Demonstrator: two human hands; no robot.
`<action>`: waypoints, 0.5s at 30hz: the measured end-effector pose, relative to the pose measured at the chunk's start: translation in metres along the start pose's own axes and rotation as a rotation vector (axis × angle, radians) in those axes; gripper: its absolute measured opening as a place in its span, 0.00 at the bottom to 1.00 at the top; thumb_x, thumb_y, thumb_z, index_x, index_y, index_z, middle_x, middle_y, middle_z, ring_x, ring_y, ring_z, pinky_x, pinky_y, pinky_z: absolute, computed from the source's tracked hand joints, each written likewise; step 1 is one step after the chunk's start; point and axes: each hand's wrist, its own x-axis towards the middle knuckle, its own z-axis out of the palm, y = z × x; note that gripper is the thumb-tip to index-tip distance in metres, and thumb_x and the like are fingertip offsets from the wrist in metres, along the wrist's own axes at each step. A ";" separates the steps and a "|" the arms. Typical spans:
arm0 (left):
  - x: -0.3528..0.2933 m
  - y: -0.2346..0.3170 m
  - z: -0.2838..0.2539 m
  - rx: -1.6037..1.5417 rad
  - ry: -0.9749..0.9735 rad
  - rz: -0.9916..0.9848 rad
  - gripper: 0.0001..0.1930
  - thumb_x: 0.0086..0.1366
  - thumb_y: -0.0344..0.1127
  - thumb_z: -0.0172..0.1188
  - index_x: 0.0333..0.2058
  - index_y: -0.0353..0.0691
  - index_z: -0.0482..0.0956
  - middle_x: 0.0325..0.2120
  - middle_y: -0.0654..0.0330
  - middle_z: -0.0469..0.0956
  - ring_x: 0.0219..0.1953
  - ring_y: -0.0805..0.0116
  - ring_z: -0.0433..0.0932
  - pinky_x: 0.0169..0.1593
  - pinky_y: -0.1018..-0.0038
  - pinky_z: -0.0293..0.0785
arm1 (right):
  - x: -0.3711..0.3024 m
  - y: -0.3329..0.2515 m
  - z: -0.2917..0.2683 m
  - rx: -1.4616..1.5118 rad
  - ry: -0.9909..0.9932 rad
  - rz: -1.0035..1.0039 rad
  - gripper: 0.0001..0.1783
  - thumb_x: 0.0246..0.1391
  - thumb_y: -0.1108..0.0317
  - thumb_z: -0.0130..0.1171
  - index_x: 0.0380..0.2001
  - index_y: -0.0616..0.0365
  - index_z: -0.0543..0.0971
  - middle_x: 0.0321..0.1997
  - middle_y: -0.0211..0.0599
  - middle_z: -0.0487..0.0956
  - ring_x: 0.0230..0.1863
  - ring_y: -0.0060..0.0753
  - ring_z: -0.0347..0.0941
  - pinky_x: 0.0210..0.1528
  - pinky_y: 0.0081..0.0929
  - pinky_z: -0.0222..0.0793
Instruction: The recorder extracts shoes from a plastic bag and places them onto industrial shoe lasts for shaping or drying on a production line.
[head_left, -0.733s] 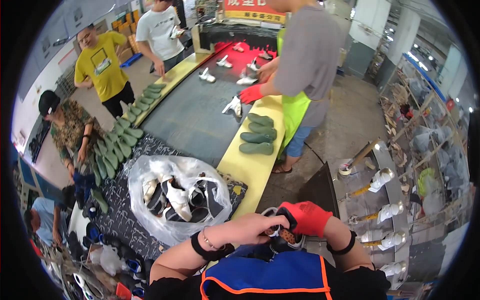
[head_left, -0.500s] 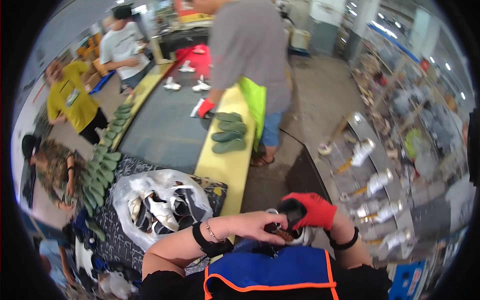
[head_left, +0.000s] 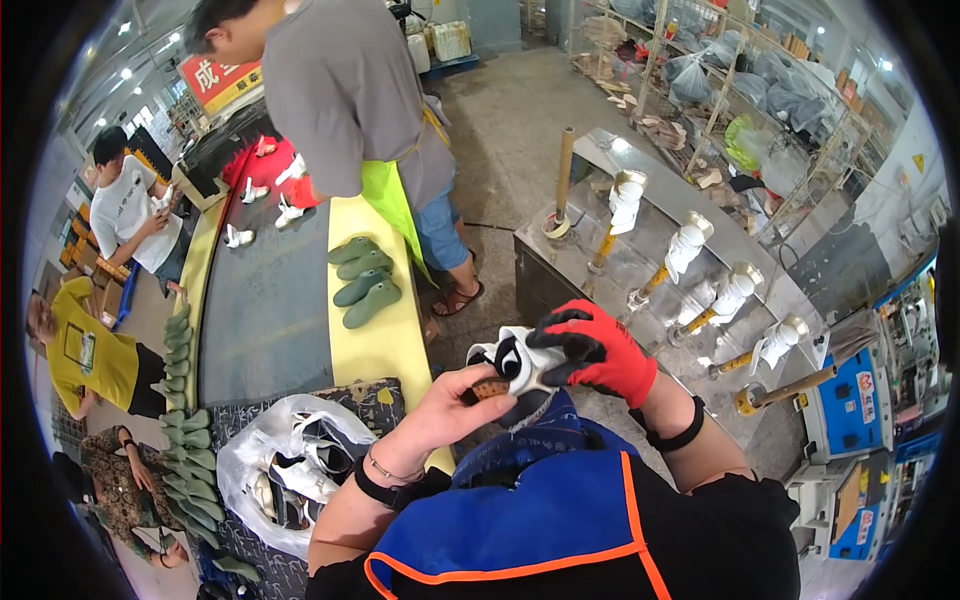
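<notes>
In front of my apron I hold a white and black shoe [head_left: 526,372] with a brown patterned part at its near left side. My bare left hand [head_left: 452,408] is closed on that side, thumb and fingers pinching at the brown part. My right hand [head_left: 598,355], in a red glove with black-coated fingers, grips the shoe's right side, its fingers curled over the white edge. The glove partly hides the shoe. To the left, a clear plastic bag [head_left: 240,470] of white and black shoes lies on a dark patterned cloth [head_left: 385,400].
Green shoe lasts [head_left: 362,285] lie on the yellow edge of a conveyor [head_left: 265,310], where a co-worker in grey [head_left: 345,90] stands. At right, a metal bench [head_left: 640,200] carries white shoes [head_left: 684,248] on yellow posts. Racks [head_left: 790,130] hold bags behind it.
My view has turned right, so the bench shows more fully. The shoe in my hands sits higher and further left in view. The co-worker's gloved hand has shifted toward the white shoes.
</notes>
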 end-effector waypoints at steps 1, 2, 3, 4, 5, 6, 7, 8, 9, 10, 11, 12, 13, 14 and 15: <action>0.001 -0.006 -0.004 0.211 -0.039 0.175 0.09 0.60 0.32 0.66 0.34 0.35 0.76 0.26 0.70 0.72 0.31 0.83 0.67 0.33 0.81 0.66 | 0.000 0.006 0.001 0.203 -0.017 0.064 0.32 0.31 0.70 0.73 0.48 0.52 0.79 0.47 0.39 0.76 0.50 0.47 0.72 0.52 0.37 0.69; -0.002 -0.006 0.000 0.146 -0.025 0.127 0.10 0.59 0.33 0.67 0.33 0.35 0.76 0.26 0.68 0.72 0.31 0.83 0.67 0.33 0.80 0.66 | -0.001 0.010 0.001 0.208 -0.024 0.059 0.32 0.31 0.70 0.73 0.48 0.52 0.79 0.47 0.39 0.76 0.50 0.47 0.72 0.52 0.37 0.69; -0.006 -0.010 0.003 0.133 0.002 0.147 0.10 0.58 0.34 0.68 0.32 0.36 0.76 0.25 0.67 0.71 0.29 0.79 0.68 0.33 0.78 0.66 | 0.004 0.002 0.001 0.005 -0.039 -0.077 0.29 0.32 0.71 0.71 0.45 0.53 0.80 0.45 0.38 0.77 0.48 0.46 0.72 0.50 0.37 0.70; -0.008 -0.016 0.005 0.120 0.029 0.167 0.11 0.57 0.35 0.69 0.32 0.38 0.77 0.25 0.65 0.71 0.28 0.76 0.70 0.32 0.76 0.67 | 0.009 -0.005 0.003 -0.196 -0.053 -0.216 0.26 0.34 0.73 0.70 0.43 0.54 0.80 0.42 0.37 0.78 0.46 0.45 0.73 0.48 0.37 0.70; -0.009 -0.023 0.004 0.301 0.042 0.262 0.12 0.55 0.37 0.70 0.32 0.39 0.77 0.25 0.63 0.70 0.27 0.70 0.71 0.31 0.73 0.67 | 0.011 -0.010 0.010 -0.303 0.006 -0.281 0.21 0.40 0.74 0.66 0.42 0.55 0.78 0.39 0.33 0.77 0.42 0.35 0.74 0.43 0.32 0.70; -0.006 -0.026 0.003 0.483 0.037 0.359 0.13 0.53 0.39 0.71 0.31 0.40 0.77 0.25 0.61 0.70 0.26 0.64 0.72 0.30 0.70 0.68 | 0.008 -0.005 0.015 -0.300 0.003 -0.282 0.21 0.40 0.74 0.66 0.42 0.55 0.78 0.39 0.33 0.77 0.42 0.35 0.74 0.43 0.32 0.70; -0.005 -0.013 0.004 0.759 0.031 0.326 0.14 0.48 0.43 0.72 0.31 0.46 0.79 0.27 0.59 0.70 0.29 0.57 0.73 0.33 0.64 0.66 | 0.004 0.007 0.021 -0.046 0.154 0.032 0.19 0.44 0.74 0.63 0.43 0.56 0.76 0.39 0.33 0.77 0.41 0.30 0.73 0.42 0.30 0.70; -0.007 -0.010 0.010 1.026 0.073 0.327 0.13 0.47 0.46 0.71 0.31 0.52 0.81 0.30 0.60 0.71 0.35 0.61 0.73 0.37 0.63 0.64 | 0.002 0.016 0.025 0.208 0.300 0.348 0.17 0.48 0.74 0.61 0.44 0.57 0.75 0.38 0.32 0.76 0.40 0.26 0.72 0.41 0.27 0.70; -0.008 -0.013 0.013 1.181 0.078 0.296 0.12 0.47 0.46 0.70 0.31 0.53 0.81 0.31 0.61 0.71 0.37 0.62 0.72 0.40 0.64 0.62 | 0.012 0.023 0.019 0.502 0.270 0.493 0.13 0.58 0.67 0.58 0.46 0.57 0.74 0.39 0.24 0.77 0.37 0.18 0.69 0.39 0.20 0.68; -0.008 -0.014 0.017 1.334 0.072 0.270 0.12 0.47 0.47 0.70 0.31 0.55 0.82 0.33 0.62 0.71 0.39 0.63 0.71 0.42 0.64 0.61 | 0.015 0.030 0.020 0.500 0.270 0.492 0.13 0.58 0.67 0.58 0.46 0.57 0.74 0.39 0.24 0.77 0.37 0.18 0.69 0.39 0.20 0.68; -0.007 -0.017 0.019 1.335 0.072 0.274 0.12 0.47 0.47 0.70 0.31 0.55 0.82 0.33 0.62 0.71 0.39 0.63 0.71 0.42 0.64 0.61 | 0.017 0.039 0.025 0.431 0.235 0.461 0.12 0.57 0.68 0.57 0.45 0.58 0.74 0.41 0.25 0.77 0.38 0.20 0.69 0.40 0.21 0.68; -0.003 -0.022 0.019 1.421 0.032 0.272 0.12 0.46 0.46 0.69 0.31 0.55 0.82 0.34 0.63 0.71 0.41 0.63 0.70 0.43 0.64 0.61 | 0.022 0.045 0.028 0.361 0.201 0.430 0.12 0.57 0.69 0.57 0.44 0.58 0.74 0.43 0.27 0.76 0.40 0.21 0.69 0.41 0.21 0.68; -0.002 -0.026 0.019 1.504 -0.007 0.265 0.13 0.44 0.45 0.69 0.31 0.55 0.82 0.36 0.64 0.72 0.42 0.64 0.70 0.44 0.64 0.62 | 0.029 0.031 0.032 0.038 0.166 0.165 0.13 0.53 0.70 0.59 0.42 0.57 0.74 0.51 0.34 0.75 0.46 0.32 0.71 0.47 0.29 0.69; -0.001 -0.028 0.020 1.503 -0.009 0.267 0.13 0.44 0.45 0.69 0.31 0.55 0.82 0.36 0.64 0.72 0.42 0.64 0.70 0.44 0.64 0.62 | 0.033 0.024 0.036 0.036 0.167 0.167 0.13 0.53 0.70 0.59 0.42 0.57 0.74 0.51 0.34 0.75 0.46 0.32 0.71 0.47 0.29 0.69; 0.002 -0.029 0.023 1.561 -0.037 0.267 0.11 0.46 0.43 0.67 0.31 0.54 0.82 0.36 0.64 0.72 0.43 0.64 0.69 0.45 0.64 0.61 | 0.034 0.019 0.036 -0.268 0.113 0.015 0.15 0.50 0.70 0.59 0.43 0.56 0.74 0.55 0.38 0.73 0.49 0.39 0.70 0.50 0.34 0.68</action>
